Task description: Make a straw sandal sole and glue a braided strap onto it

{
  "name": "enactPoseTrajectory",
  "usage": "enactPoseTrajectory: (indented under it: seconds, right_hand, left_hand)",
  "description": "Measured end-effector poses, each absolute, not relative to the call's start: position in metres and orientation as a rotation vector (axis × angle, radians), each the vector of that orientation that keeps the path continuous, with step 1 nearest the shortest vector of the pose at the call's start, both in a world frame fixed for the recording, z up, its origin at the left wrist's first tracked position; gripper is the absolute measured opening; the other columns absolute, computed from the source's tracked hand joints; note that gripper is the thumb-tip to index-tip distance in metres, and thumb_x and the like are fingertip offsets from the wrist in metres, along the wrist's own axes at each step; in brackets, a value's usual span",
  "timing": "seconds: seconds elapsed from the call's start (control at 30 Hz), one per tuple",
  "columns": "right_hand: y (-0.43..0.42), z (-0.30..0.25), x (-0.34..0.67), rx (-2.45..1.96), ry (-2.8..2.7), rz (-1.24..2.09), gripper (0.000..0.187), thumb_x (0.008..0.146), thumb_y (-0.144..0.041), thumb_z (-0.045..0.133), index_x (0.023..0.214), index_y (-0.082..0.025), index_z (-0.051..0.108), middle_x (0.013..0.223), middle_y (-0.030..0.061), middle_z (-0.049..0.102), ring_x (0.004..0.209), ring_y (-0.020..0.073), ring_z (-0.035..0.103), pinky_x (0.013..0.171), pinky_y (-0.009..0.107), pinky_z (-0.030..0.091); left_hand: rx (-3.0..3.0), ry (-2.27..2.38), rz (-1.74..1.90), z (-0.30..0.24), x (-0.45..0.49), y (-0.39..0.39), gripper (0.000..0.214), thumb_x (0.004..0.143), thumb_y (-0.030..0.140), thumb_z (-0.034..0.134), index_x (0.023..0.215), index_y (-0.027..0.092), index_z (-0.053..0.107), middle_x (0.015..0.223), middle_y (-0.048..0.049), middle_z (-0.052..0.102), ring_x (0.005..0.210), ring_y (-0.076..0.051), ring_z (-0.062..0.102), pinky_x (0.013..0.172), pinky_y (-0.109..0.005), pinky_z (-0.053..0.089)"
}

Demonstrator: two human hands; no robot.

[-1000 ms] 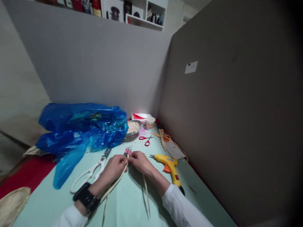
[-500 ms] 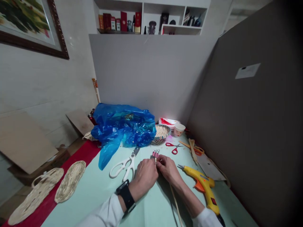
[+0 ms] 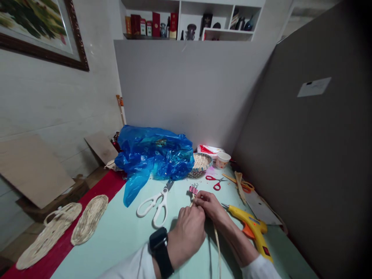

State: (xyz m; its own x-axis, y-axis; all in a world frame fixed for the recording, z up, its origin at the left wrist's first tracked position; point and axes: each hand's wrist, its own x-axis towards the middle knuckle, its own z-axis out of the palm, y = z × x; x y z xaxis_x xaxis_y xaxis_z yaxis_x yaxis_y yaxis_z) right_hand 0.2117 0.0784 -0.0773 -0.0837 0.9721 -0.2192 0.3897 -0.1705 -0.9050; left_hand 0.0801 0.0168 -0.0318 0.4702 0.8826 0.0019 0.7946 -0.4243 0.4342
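pale flat straw strips lie on the mint-green tabletop near its front middle. their far ends are gathered under a small pink binder clip, and one loose strip trails back toward the person between the two forearms. the right hand has thumb and fingertips pressed together on the strips just below the clip, holding them in a tight pinch. the left hand, with a black watch on its wrist, shows its back to the camera. its fingers are curled in against the same spot, but their tips are hidden, so i cannot tell whether they grip the strips.

large white-handled scissors lie just left of the hands, and a yellow glue gun lies just right of them. further back sit a crumpled blue plastic bag, a round woven bowl, a small paper cup, small red-handled scissors and orange-handled scissors. two oval woven straw mats rest on the red strip at the table's left edge.
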Motion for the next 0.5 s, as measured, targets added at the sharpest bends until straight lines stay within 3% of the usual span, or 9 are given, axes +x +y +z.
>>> enactPoseTrajectory:
  seconds: [0.23,0.5]
  right_hand:
    - [0.078,-0.076,0.213,-1.593,-1.363,1.386,0.029,0.098,-0.034,0.062,0.12,-0.016,0.062,0.115,0.0077,0.066,0.093,0.0203,0.068,0.079,0.039,0.059]
    - [0.074,-0.065,0.207,-1.601,-1.412,1.422,0.031,0.098,-0.035,0.062,0.123,-0.016,0.061,0.119,0.0086,0.065,0.098,0.0218,0.067,0.082,0.041,0.058]
  left_hand:
    - [2.063,1.561,0.509,-0.014,0.061,0.054,0.031,0.095,0.035,0.062,0.121,0.019,0.063,0.126,-0.0096,0.066,0.107,-0.024,0.066,0.091,-0.047,0.056]
    - [1.611,1.373,0.586,-0.046,0.071,0.079,0.035,0.094,0.034,0.063,0.124,0.018,0.061,0.124,-0.0093,0.066,0.101,-0.024,0.068,0.084,-0.045,0.059]
